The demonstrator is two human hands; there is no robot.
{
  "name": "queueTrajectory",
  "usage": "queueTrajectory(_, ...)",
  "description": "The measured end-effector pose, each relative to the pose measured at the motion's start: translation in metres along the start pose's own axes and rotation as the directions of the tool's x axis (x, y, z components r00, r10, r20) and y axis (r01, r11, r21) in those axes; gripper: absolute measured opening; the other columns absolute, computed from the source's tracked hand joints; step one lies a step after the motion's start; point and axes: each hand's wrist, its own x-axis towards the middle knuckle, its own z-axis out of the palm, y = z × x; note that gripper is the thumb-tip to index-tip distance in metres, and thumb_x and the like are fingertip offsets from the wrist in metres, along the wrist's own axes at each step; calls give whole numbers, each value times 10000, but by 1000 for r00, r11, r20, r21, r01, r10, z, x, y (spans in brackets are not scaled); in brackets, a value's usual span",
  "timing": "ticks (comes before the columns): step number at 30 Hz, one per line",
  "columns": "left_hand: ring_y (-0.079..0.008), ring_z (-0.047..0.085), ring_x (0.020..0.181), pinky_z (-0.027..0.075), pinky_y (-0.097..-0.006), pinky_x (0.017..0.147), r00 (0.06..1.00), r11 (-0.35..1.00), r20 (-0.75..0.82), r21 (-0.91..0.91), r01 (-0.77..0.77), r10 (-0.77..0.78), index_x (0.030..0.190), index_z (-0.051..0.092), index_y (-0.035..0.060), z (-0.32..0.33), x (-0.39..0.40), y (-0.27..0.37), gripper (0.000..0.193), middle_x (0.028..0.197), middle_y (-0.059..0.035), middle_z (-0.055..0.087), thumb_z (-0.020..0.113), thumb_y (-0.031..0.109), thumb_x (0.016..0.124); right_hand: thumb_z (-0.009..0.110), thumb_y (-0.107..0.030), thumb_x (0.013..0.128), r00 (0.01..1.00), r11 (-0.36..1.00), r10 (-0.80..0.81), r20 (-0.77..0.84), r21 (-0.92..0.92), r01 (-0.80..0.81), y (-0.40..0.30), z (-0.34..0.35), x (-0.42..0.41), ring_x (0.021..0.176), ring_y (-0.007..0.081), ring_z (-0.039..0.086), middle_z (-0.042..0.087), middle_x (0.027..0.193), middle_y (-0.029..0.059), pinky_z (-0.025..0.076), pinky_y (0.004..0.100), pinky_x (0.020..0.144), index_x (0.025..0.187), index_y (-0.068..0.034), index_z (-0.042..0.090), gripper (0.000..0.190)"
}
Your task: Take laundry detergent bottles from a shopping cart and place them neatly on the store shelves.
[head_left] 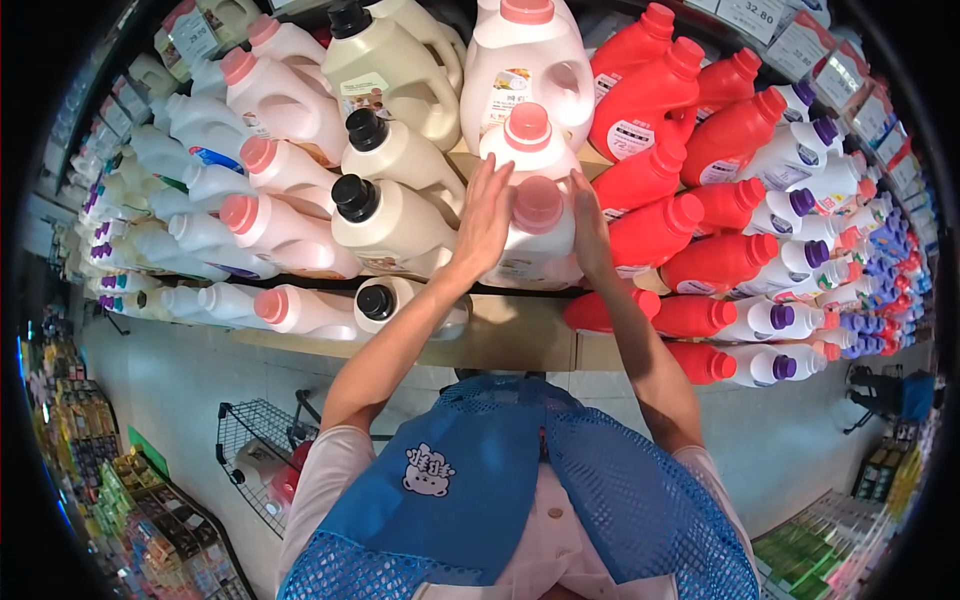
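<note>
A white plastic detergent jug with a pink screw cap (531, 251) stands upright at the front of the shelf, directly before me. My left hand (486, 217) lies along its left side, fingers stretched towards the jug behind. Along its right side rests my right hand (590, 225), so the jug is held between both hands. Just behind is a similar jug with a pink cap (527, 127), and a larger pink-capped jug (525, 64) rises at the back. Beige jugs with black caps (397, 225) adjoin my left hand. Red bottles (649, 232) stand close to my right hand.
A board-like shelf edge (521, 330) runs in front of me. Lower left, a wire shopping cart (259, 427) holds several bottles. White bottles with purple caps (795, 154) fill the right side. Price cards (750, 19) line the upper shelf. At far right is another person (911, 396).
</note>
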Motion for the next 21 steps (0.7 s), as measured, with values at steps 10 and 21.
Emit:
queueTrajectory(10,-399,594,1214,432,-434,1069,990,996,-134,-80,-41,30,1304,608,-31,12,-14,10,460,1270,-246,624,376,318,1115,499,-288,1109,987,968,-160,-17,-198,153,-7,-19,-17,1405,305,490,530,1484,207,352,400,1184,1405,29,557,438)
queueTrajectory(21,-403,501,1305,364,-468,1139,945,987,-304,136,-86,124,1350,591,1,8,-96,27,369,1401,-212,543,566,197,1038,766,-107,894,997,846,46,-65,-528,-73,-80,-141,-124,1266,369,603,653,1322,206,475,411,1073,1313,1,643,450)
